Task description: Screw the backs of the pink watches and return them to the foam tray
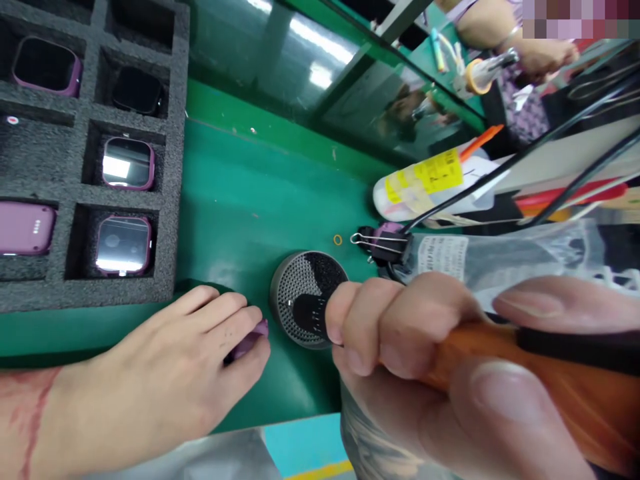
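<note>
My right hand (430, 353) is wrapped round an electric screwdriver (480, 350) with an orange body and a black collar with scale marks. The collar end reaches over a round perforated dish (295, 280), where many tiny black screws (327, 270) lie heaped on the far right side. Left of the dish, my left hand (200, 353) grips a small purple watch case (250, 340) low over the green mat. Fingers cover most of that case. Whether the screwdriver's tip touches a screw is hidden.
A grey foam tray (173, 167) with several purple-framed watches stands at left. To the right are a white bottle (425, 183) with yellow label, a binder clip (390, 245), a clear plastic bag (500, 257) and black cables. Another person's hand (543, 57) shows behind the glass panel.
</note>
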{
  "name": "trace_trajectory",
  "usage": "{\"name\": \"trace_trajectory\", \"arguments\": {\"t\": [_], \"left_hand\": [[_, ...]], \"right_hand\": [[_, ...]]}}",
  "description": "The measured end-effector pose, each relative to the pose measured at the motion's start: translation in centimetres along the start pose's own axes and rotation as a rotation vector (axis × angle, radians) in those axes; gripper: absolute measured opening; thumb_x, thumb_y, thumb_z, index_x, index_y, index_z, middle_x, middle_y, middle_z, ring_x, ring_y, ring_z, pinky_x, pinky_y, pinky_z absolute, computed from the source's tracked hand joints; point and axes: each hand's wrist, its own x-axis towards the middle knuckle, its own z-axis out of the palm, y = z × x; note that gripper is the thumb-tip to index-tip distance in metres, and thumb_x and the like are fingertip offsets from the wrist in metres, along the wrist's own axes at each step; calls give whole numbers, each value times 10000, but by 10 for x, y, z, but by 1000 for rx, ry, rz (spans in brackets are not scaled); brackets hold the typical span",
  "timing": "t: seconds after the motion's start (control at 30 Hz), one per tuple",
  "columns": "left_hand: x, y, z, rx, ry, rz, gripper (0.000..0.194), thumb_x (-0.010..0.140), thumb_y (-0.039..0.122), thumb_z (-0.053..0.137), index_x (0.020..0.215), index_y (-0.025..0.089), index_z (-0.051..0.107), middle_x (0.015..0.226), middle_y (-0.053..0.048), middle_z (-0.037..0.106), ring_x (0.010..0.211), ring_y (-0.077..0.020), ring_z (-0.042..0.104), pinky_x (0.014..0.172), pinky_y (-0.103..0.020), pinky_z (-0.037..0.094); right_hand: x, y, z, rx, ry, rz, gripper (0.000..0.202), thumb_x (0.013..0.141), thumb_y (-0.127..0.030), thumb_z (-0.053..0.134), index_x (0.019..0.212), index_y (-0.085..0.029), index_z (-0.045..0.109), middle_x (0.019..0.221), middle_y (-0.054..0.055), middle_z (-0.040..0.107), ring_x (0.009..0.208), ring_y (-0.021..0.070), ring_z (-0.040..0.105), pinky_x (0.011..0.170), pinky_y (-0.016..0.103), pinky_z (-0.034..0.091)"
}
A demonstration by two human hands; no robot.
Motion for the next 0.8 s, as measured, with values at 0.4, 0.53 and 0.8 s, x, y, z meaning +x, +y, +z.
{"name": "trace_trajectory", "arguments": {"t": [0.4, 0.53, 0.8], "left_hand": [[4, -1, -6, -60, 16, 3, 374, 1237, 114, 471, 1314, 157, 834, 1339, -136, 825, 1113, -308, 721, 791, -462, 523], [3, 0, -6, -36, -17, 10, 336, 1214, 113, 530, 1354, 149, 833, 1364, -133, 817, 1106, -306, 707, 821, -461, 540], [1, -1, -1, -8, -30, 15, 284, 1188, 135, 613, 1381, 150, 820, 1358, -126, 801, 1100, -300, 677, 898, -464, 559]], "right_hand": [[3, -5, -2, -12, 4, -9, 139, 1131, -356, 856, 1219, -371, 750, 743, -47, 655, 584, 221, 664, 596, 450, 626], [4, -3, -3, 8, -16, -28, 149, 1141, -357, 835, 1261, -376, 749, 746, -55, 641, 568, 204, 646, 574, 419, 608], [2, 10, 26, 60, 172, -171, 100, 1153, -293, 773, 1242, -320, 737, 748, -78, 540, 517, 152, 528, 529, 396, 569]]}}
